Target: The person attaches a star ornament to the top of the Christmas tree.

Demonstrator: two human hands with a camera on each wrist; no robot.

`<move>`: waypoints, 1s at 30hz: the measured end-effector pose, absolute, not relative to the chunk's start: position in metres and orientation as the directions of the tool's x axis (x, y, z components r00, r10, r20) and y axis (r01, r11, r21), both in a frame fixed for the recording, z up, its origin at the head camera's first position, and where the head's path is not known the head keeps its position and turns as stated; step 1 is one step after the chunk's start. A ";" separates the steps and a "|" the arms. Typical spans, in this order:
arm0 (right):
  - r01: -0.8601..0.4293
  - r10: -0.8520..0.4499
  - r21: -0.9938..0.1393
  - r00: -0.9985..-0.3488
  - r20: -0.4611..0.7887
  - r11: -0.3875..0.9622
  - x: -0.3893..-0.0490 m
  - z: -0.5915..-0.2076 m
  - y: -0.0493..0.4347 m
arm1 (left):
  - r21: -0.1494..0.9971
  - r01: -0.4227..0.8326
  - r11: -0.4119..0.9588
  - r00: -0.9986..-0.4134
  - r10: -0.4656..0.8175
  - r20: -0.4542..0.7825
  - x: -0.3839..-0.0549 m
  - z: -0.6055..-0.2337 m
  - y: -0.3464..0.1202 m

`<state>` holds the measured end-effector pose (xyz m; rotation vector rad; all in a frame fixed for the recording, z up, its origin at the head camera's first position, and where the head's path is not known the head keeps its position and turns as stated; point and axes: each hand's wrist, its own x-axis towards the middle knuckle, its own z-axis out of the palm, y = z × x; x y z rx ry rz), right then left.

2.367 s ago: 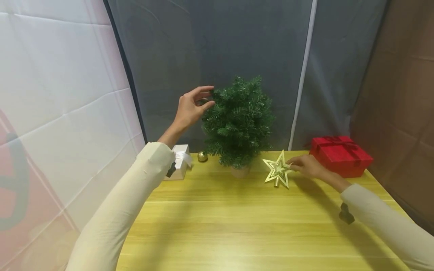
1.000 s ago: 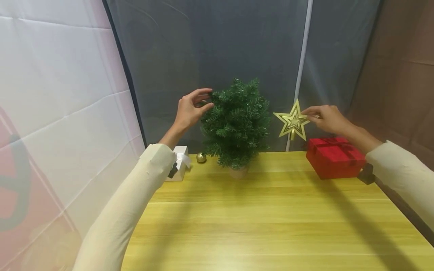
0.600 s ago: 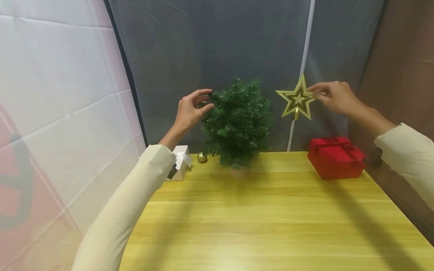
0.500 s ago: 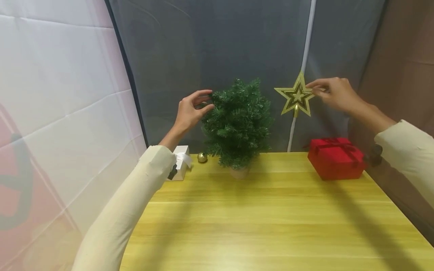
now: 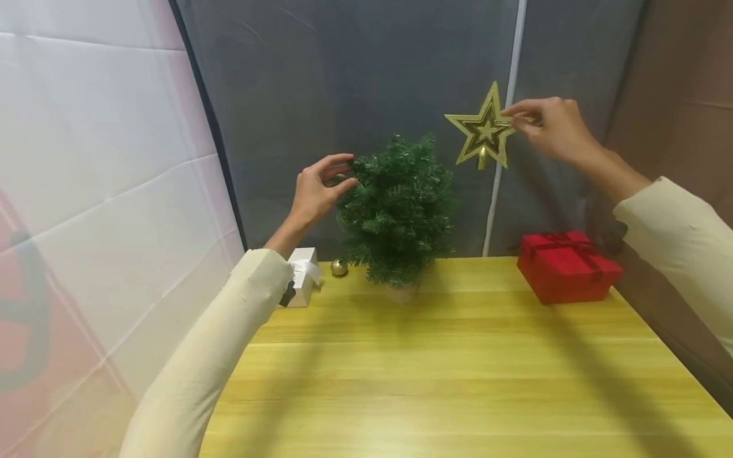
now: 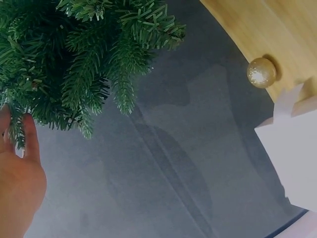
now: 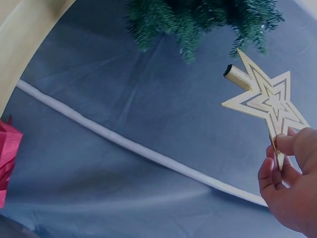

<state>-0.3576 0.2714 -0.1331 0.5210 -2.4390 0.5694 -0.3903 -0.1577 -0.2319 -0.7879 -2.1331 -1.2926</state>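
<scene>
A small green artificial Christmas tree (image 5: 397, 210) stands in a pale pot at the back of the table. My left hand (image 5: 316, 189) is at its upper left side, and in the left wrist view a branch tip (image 6: 17, 128) lies between the curved thumb and fingers. High to the right of the tree, my right hand (image 5: 554, 127) pinches a gold star tree topper (image 5: 485, 130) by one point. The star's short hollow socket (image 7: 238, 77) points downward in the head view. The star is apart from the tree, a bit above the level of its crown.
A red gift box (image 5: 567, 267) with a dark ribbon sits at the table's back right. At the back left are a gold ball ornament (image 5: 339, 268) and a white box (image 5: 303, 277) with a white bow, partly behind my left sleeve. Grey fabric (image 5: 355, 70) hangs behind the table (image 5: 435, 369).
My right hand has lifted the star from near the tabletop to above the tree's level, lately drifting left toward the tree. My left hand has stayed at the branch.
</scene>
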 end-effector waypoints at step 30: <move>-0.557 -0.184 -0.388 -0.714 0.675 0.735 -0.374 -0.087 0.174 | 0.604 0.716 0.350 -0.688 0.202 0.697 -0.383 -0.230 -0.158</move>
